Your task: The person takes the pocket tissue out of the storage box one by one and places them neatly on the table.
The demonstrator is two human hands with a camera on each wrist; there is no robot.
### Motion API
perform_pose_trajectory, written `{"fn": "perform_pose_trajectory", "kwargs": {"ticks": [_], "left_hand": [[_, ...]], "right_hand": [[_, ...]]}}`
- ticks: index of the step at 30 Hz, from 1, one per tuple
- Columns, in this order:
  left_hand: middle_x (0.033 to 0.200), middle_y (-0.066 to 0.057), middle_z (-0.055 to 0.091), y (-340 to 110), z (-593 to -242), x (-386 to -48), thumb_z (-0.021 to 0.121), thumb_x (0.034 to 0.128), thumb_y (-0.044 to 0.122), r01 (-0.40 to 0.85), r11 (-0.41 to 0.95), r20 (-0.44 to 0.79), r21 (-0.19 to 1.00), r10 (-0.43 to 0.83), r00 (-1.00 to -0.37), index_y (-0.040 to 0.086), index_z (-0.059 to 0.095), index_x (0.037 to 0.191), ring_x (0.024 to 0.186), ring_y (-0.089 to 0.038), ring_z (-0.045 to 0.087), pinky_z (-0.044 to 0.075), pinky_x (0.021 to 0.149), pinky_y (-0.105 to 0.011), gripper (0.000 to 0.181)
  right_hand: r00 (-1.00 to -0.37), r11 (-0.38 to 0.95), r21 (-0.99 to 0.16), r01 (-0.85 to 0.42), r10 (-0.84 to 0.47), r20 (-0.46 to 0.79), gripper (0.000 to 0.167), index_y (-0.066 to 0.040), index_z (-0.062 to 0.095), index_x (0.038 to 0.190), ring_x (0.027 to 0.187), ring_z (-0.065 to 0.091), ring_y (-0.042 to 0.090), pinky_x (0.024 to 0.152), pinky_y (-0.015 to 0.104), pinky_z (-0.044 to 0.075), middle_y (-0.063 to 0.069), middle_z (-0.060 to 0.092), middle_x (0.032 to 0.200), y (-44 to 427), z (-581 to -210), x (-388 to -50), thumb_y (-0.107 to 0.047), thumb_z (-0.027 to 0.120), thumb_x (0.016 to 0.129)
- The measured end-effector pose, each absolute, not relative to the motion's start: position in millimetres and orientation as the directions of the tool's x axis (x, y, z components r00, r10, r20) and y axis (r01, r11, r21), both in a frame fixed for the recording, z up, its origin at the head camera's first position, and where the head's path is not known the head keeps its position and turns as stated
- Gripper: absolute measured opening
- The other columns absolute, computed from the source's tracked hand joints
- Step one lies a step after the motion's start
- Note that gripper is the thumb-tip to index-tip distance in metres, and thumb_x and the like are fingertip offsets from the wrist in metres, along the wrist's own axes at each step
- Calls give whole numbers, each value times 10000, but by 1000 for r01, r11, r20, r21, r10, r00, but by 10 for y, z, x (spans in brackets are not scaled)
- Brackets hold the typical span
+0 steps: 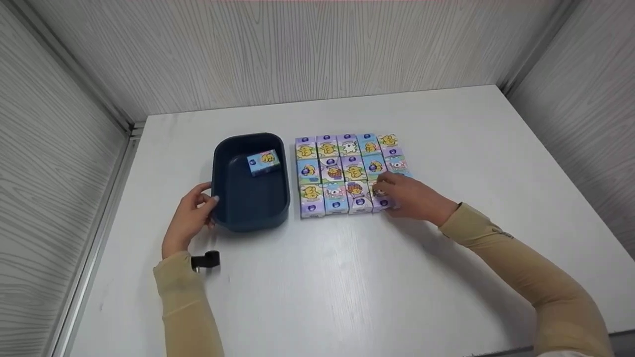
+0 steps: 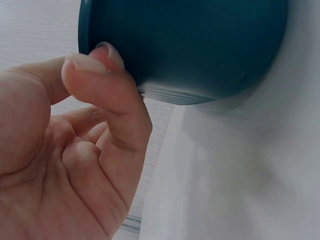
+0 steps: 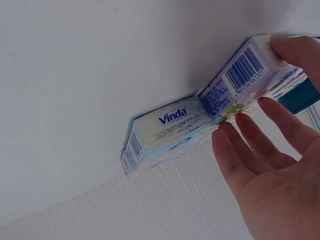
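Observation:
My left hand [image 1: 191,215] grips the left wall of a dark blue plastic bin [image 1: 250,225], thumb and fingers at its rim. Inside the bin, near its far right, lies a blue tissue pack [image 1: 264,162] with a yellow cartoon figure. To the right of the bin, small tissue packs [image 1: 353,169] in purple, blue and white lie side by side in three rows. My right hand [image 1: 412,196] holds the purple pack [image 3: 248,70] at the right end of the near row, thumb on its end and fingers over its top. Another Vinda pack [image 3: 175,122] lies beside it.
The bin and packs stand on a white table [image 1: 317,287]. Pale wood-grain panels [image 1: 307,54] rise behind it and along both sides. A small black object [image 1: 206,259] sticks out from the left wrist.

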State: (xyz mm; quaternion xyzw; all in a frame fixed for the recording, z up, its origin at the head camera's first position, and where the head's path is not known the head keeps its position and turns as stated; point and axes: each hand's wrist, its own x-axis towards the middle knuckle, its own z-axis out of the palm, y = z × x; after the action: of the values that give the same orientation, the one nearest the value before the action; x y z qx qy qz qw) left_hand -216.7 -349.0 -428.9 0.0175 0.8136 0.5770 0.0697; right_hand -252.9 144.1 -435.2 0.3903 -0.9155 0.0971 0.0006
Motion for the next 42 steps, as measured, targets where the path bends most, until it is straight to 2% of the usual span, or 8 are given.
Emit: {"fn": "perform_pose_trajectory", "kwargs": {"ticks": [10,18,21,27,34,39,42], "left_hand": [[969,-246,500,-3442,-4164,-2096,488,997,115,-55,345,-99,937,111,-989,-29,315,1445,567,-171,523,490,546,-299,501],[1001,-254,507,-3507,-4262,-2161,488,1002,140,-76,356,-115,932,90,-989,15,329,1452,580,-175,527,489,550,-307,493],[991,-226,514,-3560,-4364,-2206,493,1004,168,-73,367,-112,927,86,-990,41,330,1459,583,-164,527,491,549,-310,500],[955,-165,520,-3544,-4451,-2246,502,1002,208,-53,386,-93,921,84,-992,68,344,1457,565,-161,529,505,555,-336,502],[924,-140,530,-3552,-4454,-2256,501,997,166,-51,384,-85,922,71,-994,45,373,1439,584,-183,539,504,551,-346,476],[893,-131,539,-3542,-4473,-2244,508,989,146,-27,379,-54,925,61,-997,42,412,1411,580,-206,546,504,551,-356,445],[890,-134,545,-3576,-4494,-2232,517,988,160,-10,370,-34,929,59,-998,51,424,1405,578,-197,543,503,546,-347,441]], "right_hand": [[-697,681,-161,-714,-715,64,546,-76,580,1234,1054,518,253,924,396,452,109,508,1222,1415,-4327,-2537,-105,821,745],[-727,724,-141,-676,-686,-38,567,-81,595,1255,1131,511,283,969,427,426,114,514,1279,1205,-4066,-2590,-184,824,748],[-725,725,-123,-678,-687,-51,579,-79,591,1277,1170,507,287,982,427,418,108,508,1308,952,-3887,-2689,-234,816,767],[-657,658,-72,-749,-753,-42,544,-84,568,1289,1155,514,271,968,397,430,111,498,1312,225,-3565,-2976,-223,782,808],[-590,592,-19,-806,-806,-55,552,-80,560,1304,1142,499,253,967,374,422,115,505,1272,-760,-3458,-3244,-217,772,814],[-604,614,-35,-789,-784,-141,520,-82,576,1280,1104,505,260,941,391,431,119,519,1212,-1272,-3523,-3407,-210,768,813],[-628,638,-1,-770,-757,-181,480,-66,597,1239,1054,527,263,908,400,443,124,552,1155,-1495,-3606,-3496,-173,763,802]]}}
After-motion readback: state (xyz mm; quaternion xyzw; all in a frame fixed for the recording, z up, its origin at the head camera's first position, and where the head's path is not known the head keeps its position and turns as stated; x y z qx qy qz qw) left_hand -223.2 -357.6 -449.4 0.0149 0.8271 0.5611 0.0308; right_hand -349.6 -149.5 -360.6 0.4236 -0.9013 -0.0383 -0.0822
